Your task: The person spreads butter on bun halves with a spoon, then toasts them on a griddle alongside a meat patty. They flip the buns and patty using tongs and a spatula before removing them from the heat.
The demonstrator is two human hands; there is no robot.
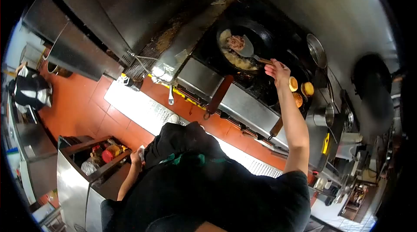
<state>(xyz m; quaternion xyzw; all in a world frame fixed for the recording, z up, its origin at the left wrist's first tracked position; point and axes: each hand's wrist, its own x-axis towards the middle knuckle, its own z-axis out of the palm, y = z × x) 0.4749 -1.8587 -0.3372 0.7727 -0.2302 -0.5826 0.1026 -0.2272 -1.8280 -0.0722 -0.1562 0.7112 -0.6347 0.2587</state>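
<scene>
My right hand is wrapped round the wooden handle of a spatula, whose flat metal blade reaches into a dark wok on the stove. Beside the blade's tip lies a clump of browned meat. A pale yellow, egg-like layer curves along the near side of the wok. Below my right hand, round golden buns rest in a second dark pan. My left hand hangs low by my side, its fingers closed on a small white thing, perhaps a cloth or paper.
Pan handles stick out over the stove's steel front edge. A metal strainer and a steel pot stand to the right. Left of me is a steel cart with jars. Another person is at the far left.
</scene>
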